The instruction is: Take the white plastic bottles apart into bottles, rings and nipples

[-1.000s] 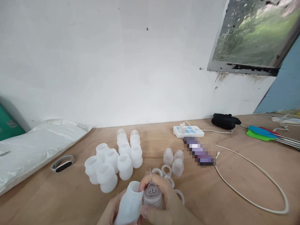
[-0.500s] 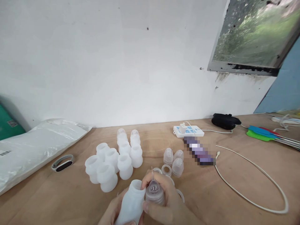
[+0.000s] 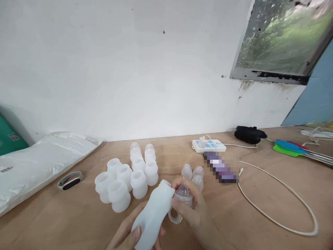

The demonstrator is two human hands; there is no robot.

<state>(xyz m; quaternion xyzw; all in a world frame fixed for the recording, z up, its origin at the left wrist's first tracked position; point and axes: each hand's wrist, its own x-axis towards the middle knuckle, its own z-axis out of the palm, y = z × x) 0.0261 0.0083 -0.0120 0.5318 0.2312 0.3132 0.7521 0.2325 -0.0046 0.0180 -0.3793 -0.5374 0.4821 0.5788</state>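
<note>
My left hand (image 3: 129, 232) is closed around the lower part of a translucent white baby bottle (image 3: 153, 211), tilted with its open neck up and to the right. My right hand (image 3: 194, 206) pinches a clear bottle nipple (image 3: 183, 195) set in a ring, close beside the bottle's neck; whether the two touch I cannot tell. Under the right hand a clear ring (image 3: 175, 216) lies on the table, partly covered. Several clear domed caps (image 3: 186, 171) stand just behind that hand.
Several white open bottles (image 3: 119, 196) stand left of centre, with clear-capped ones (image 3: 150, 151) behind. A fitness band (image 3: 69, 180) and white plastic bag (image 3: 39, 163) lie left. At right are a power strip (image 3: 220, 146), blurred phone (image 3: 221, 168), white cable (image 3: 281, 225) and black case (image 3: 250, 134).
Both hands have moved up and to the right, carrying the bottle and the nipple. The bottle now leans further right, and more of its body shows.
</note>
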